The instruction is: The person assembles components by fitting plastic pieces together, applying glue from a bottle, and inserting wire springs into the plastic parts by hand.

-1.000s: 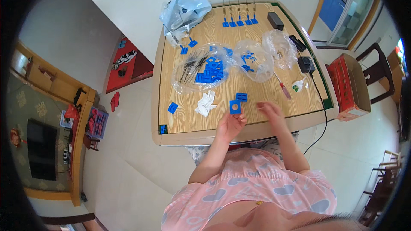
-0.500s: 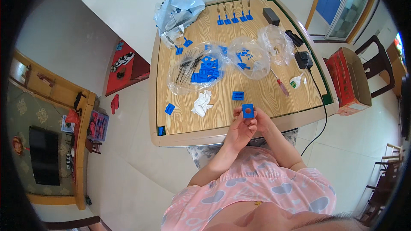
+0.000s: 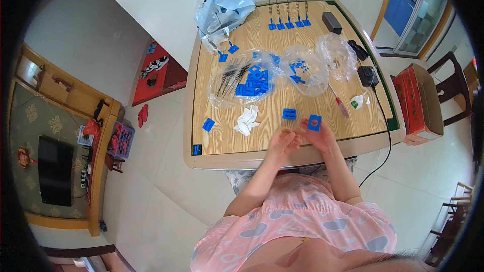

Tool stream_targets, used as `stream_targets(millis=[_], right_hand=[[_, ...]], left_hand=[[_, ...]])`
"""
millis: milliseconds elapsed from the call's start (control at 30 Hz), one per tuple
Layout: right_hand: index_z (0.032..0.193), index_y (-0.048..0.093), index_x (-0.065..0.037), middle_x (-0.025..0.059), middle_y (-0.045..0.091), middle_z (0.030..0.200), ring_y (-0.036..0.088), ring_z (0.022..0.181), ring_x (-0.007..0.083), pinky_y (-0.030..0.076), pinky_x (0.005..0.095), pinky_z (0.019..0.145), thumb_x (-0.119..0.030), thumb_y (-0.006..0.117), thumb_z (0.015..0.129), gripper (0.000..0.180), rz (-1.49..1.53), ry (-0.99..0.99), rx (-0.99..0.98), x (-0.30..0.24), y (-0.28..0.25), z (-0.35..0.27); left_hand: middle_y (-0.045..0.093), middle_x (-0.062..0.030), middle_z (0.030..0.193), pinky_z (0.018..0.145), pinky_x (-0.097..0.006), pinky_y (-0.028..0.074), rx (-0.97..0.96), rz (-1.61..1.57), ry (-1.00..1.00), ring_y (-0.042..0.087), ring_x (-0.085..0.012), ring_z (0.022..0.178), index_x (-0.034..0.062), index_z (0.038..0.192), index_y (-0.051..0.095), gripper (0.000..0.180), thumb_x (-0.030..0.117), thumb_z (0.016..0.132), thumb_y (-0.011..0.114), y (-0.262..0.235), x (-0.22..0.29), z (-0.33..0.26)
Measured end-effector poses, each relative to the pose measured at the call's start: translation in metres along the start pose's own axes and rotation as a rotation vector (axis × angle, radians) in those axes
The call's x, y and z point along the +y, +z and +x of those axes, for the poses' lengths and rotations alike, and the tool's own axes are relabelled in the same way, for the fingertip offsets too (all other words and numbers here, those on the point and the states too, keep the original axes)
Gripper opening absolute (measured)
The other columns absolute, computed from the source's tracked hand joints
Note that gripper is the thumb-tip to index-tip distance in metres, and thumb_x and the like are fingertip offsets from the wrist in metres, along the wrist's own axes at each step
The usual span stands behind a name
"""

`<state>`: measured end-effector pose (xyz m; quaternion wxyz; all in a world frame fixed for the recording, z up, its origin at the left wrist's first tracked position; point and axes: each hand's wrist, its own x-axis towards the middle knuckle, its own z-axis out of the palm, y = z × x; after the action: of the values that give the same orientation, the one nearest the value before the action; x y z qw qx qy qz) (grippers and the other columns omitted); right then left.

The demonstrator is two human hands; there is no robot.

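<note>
A flat blue plastic plate with a round hole [image 3: 314, 123] is held up in my right hand [image 3: 322, 140], its fingers closed around the edges. Just to the left, my left hand [image 3: 283, 143] is apart from the plate, fingers loosely bent with nothing visible in them. A blue slotted block [image 3: 289, 114] lies on the table beyond my hands. Farther off, a clear plastic bag [image 3: 217, 98] holds dark springs on rods [image 3: 233, 78] and a heap of blue parts [image 3: 254, 83]. Another bag [image 3: 313, 88] contains small blue pieces [image 3: 298, 65].
Several blue-based spring rods [image 3: 289, 24] stand at the back; two more [image 3: 222, 56] lean by a white bag [image 3: 222, 12]. A screwdriver [image 3: 342, 107], crumpled tissue [image 3: 247, 121], loose blue piece [image 3: 208, 124] and black box with cable [image 3: 367, 76] lie around. A red carton [image 3: 416, 106] sits right.
My hands have come apart. The right hand carried the holed blue plate to the right, and the left hand let go of it. The whole view shifted slightly.
</note>
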<state>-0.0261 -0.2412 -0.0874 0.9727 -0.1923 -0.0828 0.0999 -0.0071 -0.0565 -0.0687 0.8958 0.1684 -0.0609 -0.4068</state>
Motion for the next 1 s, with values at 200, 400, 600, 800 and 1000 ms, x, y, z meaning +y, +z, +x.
stream_targets(millis=[200,400,600,800,1000], right_hand=[[0.113,0.057,-0.004,0.0097,0.061,0.11,0.057,0.105,0.0247,0.044,0.0443,0.094,-0.034,0.062,0.086,0.04,-0.018,-0.147,0.189,-0.012,-0.017,-0.018],[0.11,0.056,-0.001,0.0104,0.062,0.107,0.058,0.104,0.0241,0.043,0.0431,0.096,-0.025,0.064,0.086,0.035,-0.163,-0.17,0.226,-0.009,0.004,-0.014],[0.109,0.057,-0.001,0.0113,0.062,0.106,0.058,0.104,0.0234,0.044,0.0425,0.095,-0.023,0.062,0.088,0.031,-0.162,-0.188,0.207,-0.012,-0.001,-0.016],[0.111,0.056,-0.001,0.0111,0.061,0.107,0.058,0.103,0.0233,0.044,0.0421,0.095,-0.021,0.06,0.089,0.03,-0.126,-0.187,0.197,-0.008,-0.004,-0.016],[0.114,0.054,-0.001,0.0111,0.061,0.108,0.058,0.102,0.0231,0.045,0.0422,0.093,-0.021,0.058,0.091,0.031,-0.062,-0.209,0.222,-0.006,-0.002,-0.016]], left_hand=[[0.057,-0.0111,0.117,0.083,-0.037,0.046,0.279,1.855,0.509,0.056,-0.0245,0.1,0.0065,0.12,0.052,0.053,0.017,0.073,0.075,0.002,0.057,0.042],[0.055,-0.0133,0.104,0.09,-0.042,0.042,0.041,2.188,0.404,0.053,-0.0319,0.101,0.0064,0.107,0.061,0.046,0.017,0.065,0.078,-0.005,0.076,0.069],[0.055,-0.0145,0.097,0.083,-0.04,0.047,0.204,1.954,0.186,0.056,-0.0336,0.096,0.0051,0.1,0.064,0.035,0.013,0.067,0.075,0.014,0.094,0.064],[0.052,-0.0173,0.105,0.075,-0.041,0.052,0.354,2.819,-0.013,0.057,-0.0337,0.095,-0.0046,0.093,0.065,0.03,0.005,0.065,0.07,0.051,0.09,0.066],[0.051,-0.0175,0.106,0.075,-0.043,0.052,0.003,2.813,-0.122,0.056,-0.0354,0.099,-0.0029,0.099,0.063,0.034,0.005,0.067,0.069,0.032,0.059,0.083]])
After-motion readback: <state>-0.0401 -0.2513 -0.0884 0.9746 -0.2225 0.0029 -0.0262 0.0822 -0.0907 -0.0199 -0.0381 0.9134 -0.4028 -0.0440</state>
